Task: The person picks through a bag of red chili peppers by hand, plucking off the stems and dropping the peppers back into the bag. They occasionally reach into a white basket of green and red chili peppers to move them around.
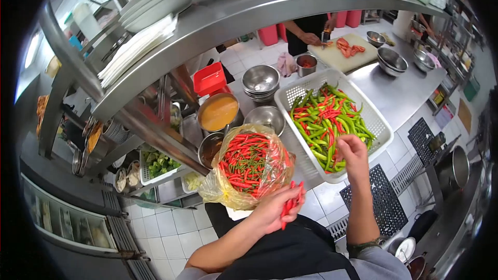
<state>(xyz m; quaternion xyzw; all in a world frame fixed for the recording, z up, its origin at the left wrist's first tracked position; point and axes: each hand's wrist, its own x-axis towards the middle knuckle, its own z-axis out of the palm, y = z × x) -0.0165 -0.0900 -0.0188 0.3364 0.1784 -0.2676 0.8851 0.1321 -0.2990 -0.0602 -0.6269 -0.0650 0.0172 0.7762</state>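
Note:
Several red chilies (pixel 290 206) are held in my left hand (pixel 277 208), its fingers wrapped round them, just below the open plastic bag. That bag (pixel 220 189) is filled with red chilies with green stems (pixel 246 163). My right hand (pixel 354 154) is raised over the near right side of the white basket (pixel 384 127), fingers curled together; whether anything small is between the fingertips cannot be made out. Green and red chilies (pixel 332 119) fill the basket.
Left of the basket stand steel bowls (pixel 261 79) and a pot of orange sauce (pixel 219 113). A shelf (pixel 249 8) with plates (pixel 161 1) spans overhead. Beyond, a co-worker's hands (pixel 314 39) cut red pieces on a board (pixel 345 65).

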